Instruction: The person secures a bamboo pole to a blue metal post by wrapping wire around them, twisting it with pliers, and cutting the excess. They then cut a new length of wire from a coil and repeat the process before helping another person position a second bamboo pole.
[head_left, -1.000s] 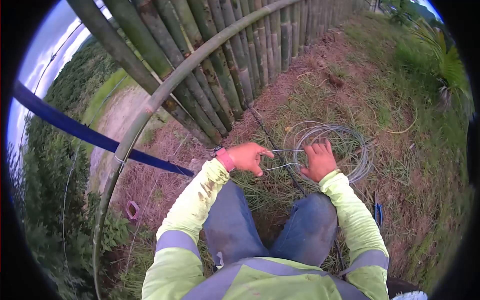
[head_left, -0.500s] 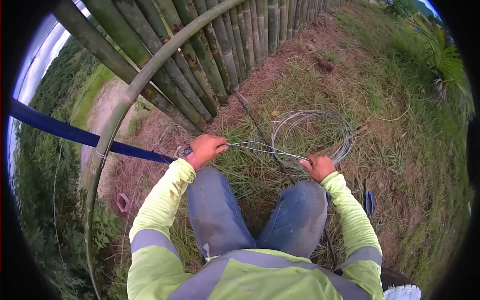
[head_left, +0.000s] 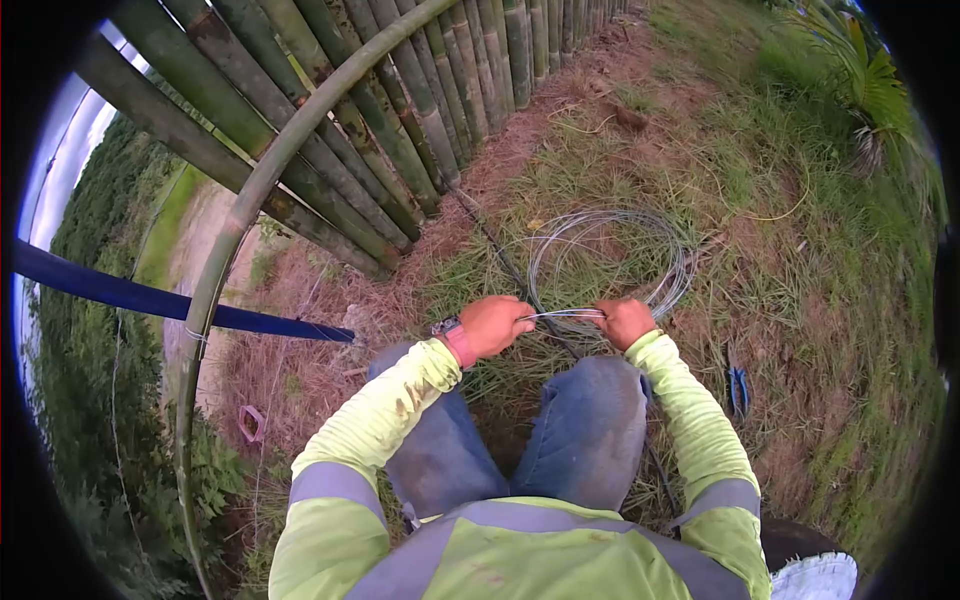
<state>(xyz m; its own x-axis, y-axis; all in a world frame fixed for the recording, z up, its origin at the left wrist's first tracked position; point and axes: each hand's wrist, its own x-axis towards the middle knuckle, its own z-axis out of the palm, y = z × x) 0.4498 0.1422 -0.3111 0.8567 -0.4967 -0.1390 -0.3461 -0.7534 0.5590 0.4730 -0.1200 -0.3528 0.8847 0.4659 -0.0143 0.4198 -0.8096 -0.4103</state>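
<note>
A loose coil of thin silvery wire point(head_left: 672, 262) lies on the grass in front of my knees. My left hand point(head_left: 494, 326) is closed in a pinch on strands of this wire, above the gap between my knees. A short way to the right, my right hand point(head_left: 624, 322) also grips the wire, at the near edge of the coil. Several strands run almost straight between the two hands. The fingertips of both hands are partly hidden by the knuckles.
Blue-handled pliers point(head_left: 738, 388) lie on the grass at right. A bamboo fence point(head_left: 400, 110) stands ahead on the left, with a bent bamboo pole point(head_left: 240, 210) and a blue post point(head_left: 120, 278) nearer me. A dark rod point(head_left: 495, 245) crosses the ground. A pink ring-shaped object point(head_left: 252, 423) lies far left.
My left hand has moved right, close to my right hand, and the wire span between them is much shorter. My right hand has stayed near the coil.
</note>
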